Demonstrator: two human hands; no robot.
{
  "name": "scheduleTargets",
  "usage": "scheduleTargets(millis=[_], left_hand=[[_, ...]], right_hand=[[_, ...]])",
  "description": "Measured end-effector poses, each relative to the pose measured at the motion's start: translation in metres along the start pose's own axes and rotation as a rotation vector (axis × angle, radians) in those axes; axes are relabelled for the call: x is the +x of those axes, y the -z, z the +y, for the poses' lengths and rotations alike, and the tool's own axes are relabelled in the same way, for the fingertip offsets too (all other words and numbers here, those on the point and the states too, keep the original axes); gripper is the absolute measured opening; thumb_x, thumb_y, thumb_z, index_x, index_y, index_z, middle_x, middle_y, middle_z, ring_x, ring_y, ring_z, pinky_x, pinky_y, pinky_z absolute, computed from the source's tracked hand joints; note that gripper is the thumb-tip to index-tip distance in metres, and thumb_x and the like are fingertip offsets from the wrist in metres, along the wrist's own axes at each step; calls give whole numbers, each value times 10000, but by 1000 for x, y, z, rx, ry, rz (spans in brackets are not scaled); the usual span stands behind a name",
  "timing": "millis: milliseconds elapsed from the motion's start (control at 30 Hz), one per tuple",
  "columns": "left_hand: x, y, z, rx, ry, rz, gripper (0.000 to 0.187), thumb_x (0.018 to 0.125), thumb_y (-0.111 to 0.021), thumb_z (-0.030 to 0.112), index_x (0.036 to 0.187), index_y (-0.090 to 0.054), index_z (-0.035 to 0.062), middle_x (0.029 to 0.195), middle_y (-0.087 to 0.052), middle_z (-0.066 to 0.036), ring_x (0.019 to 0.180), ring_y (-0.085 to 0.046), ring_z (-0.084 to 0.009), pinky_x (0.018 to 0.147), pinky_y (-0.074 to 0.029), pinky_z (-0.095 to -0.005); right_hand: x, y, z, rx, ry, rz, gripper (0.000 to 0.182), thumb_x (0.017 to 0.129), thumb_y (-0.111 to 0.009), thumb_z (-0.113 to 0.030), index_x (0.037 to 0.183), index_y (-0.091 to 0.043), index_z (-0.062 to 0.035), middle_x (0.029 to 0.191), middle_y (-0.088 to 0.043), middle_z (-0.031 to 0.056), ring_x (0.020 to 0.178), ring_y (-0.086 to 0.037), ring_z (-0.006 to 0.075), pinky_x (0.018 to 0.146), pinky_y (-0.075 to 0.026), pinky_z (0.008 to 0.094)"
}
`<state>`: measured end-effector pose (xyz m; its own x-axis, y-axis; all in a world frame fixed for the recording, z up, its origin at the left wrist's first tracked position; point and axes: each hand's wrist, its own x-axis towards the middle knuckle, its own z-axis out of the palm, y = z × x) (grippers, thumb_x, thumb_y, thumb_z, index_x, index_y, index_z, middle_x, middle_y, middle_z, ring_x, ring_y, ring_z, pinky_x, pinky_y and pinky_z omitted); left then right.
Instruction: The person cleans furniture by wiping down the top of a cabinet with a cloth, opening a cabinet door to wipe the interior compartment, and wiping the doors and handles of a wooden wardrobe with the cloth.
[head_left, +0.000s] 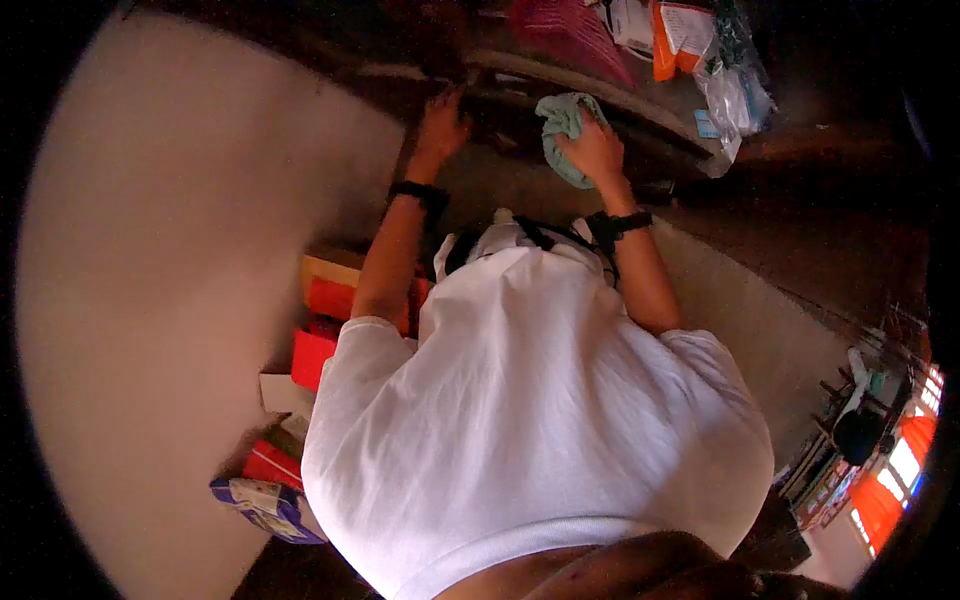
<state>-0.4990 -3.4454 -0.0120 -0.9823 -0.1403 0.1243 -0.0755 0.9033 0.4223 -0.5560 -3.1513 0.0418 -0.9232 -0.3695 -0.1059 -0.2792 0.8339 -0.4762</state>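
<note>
My right hand [597, 152] is closed on a crumpled pale green cloth [556, 124], which bunches out to the left of the fingers. The cloth is held against or just before the dark front of a wooden piece of furniture [640, 115]. Further left, my left hand [443, 132] reaches up to the same dark furniture. Its fingers look stretched out and hold nothing that I can see, though the tips fade into shadow. Both wrists wear black bands.
On the furniture top lie a pink mesh basket [570, 35], an orange packet [676, 40] and a clear plastic bag [735, 100]. A pale wall [200, 220] stands at left. Red boxes [318, 352] and a blue-white package [265, 508] sit beside my left side.
</note>
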Motion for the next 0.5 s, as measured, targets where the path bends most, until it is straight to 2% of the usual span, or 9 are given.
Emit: scheduleTargets(millis=[67, 133, 167, 233, 367, 433, 467, 500], left_hand=[[7, -11, -2, -19, -28, -20, 648, 818, -630, 130, 1415, -381, 81, 1356, -460, -237, 1244, -416, -452, 1027, -394, -490], [5, -13, 6, -144, -184, 131, 653, 819, -633, 128, 1416, -373, 84, 1343, -465, -243, 1215, -444, -459, 1009, -403, -502], [5, -13, 9, -152, -194, 123, 653, 819, -633, 128, 1416, -373, 84, 1343, -465, -243, 1215, -444, -459, 1009, -403, -502], [7, -17, 9, -259, 102, 27, 631, 814, -652, 147, 1391, -403, 84, 1328, -472, -255, 1177, -472, -469, 983, -418, -511], [7, -3, 18, -357, 14, 182, 584, 831, -656, 185, 1359, -431, 74, 1256, -523, -267, 1149, -487, -478, 964, -431, -507], [18, 14, 25, -516, 430, -123, 483, 870, -634, 248, 1296, -482, 79, 1164, -581, -263, 1153, -492, -458, 952, -440, -494], [23, 11, 22, -525, 443, -93, 483, 870, -634, 248, 1296, -482, 79, 1164, -581, -263, 1153, -492, -458, 952, -440, -494], [25, 3, 18, -471, 365, -57, 448, 883, -621, 280, 1265, -500, 80, 1133, -598, -254, 1143, -506, -444, 946, -444, -484]], right_hand=[[1, 4, -3, -32, -59, -33, 760, 774, -667, -492, 1406, -453, -129, 1076, -653, 251, 976, -638, 422, 850, -520, 495], [-3, 4, 9, -89, -79, -30, 767, 773, -669, -493, 1412, -446, -132, 1078, -655, 247, 965, -643, 420, 839, -525, 495], [-8, 6, 17, -146, -84, -36, 774, 772, -670, -494, 1418, -438, -136, 1080, -656, 243, 954, -647, 419, 829, -529, 494], [-19, 27, 27, -135, -189, -37, 782, 769, -672, -499, 1417, -438, -130, 1088, -654, 244, 958, -648, 416, 822, -531, 496], [-38, 59, 56, -146, -393, 3, 806, 755, -687, -489, 1416, -433, -103, 1116, -648, 242, 987, -641, 410, 811, -535, 494], [-41, 57, 80, -197, -395, 61, 810, 750, -692, -483, 1412, -434, -93, 1122, -647, 238, 995, -639, 406, 812, -534, 493], [-38, 56, 83, -228, -410, 109, 815, 745, -698, -477, 1408, -436, -84, 1129, -645, 234, 1003, -636, 403, 813, -533, 491], [-34, 60, 76, -236, -376, 113, 815, 745, -698, -477, 1408, -436, -84, 1129, -645, 234, 1003, -636, 403, 813, -533, 491]])
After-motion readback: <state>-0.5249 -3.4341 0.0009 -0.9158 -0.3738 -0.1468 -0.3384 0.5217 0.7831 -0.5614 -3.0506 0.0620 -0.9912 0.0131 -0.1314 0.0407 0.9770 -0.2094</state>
